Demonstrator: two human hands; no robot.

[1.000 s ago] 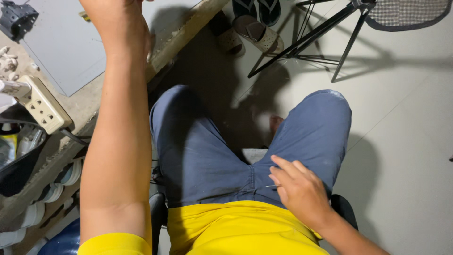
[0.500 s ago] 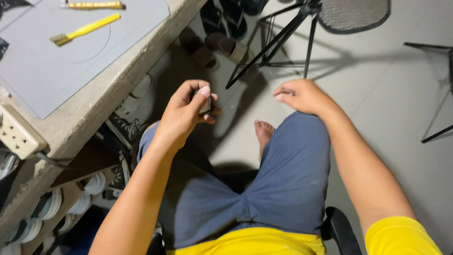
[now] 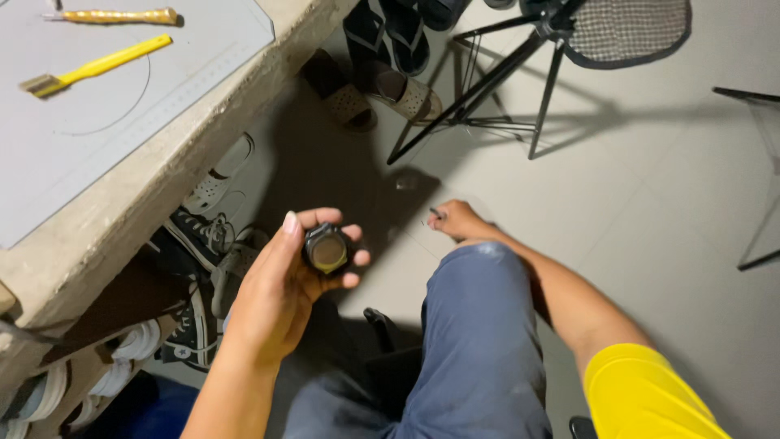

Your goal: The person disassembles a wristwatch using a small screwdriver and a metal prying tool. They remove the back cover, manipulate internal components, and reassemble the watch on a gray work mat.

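Head view, left hand fingers curled round small black jar — mouth facing up, right hand pinching something tiny.

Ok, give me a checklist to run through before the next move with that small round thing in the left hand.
1. Left hand holds the small round black object: ok, fingers wrap around it.
2. Object's face turned up to view: ok, a dull round face shows.
3. Right hand free: not ok, it pinches a tiny dark piece over the knee.
4. What that piece is: cannot tell, too small.
5. Yellow brush on the grey mat: ok, lying flat.
6. Floor below the hands: not ok, shoes and a tripod stand close.
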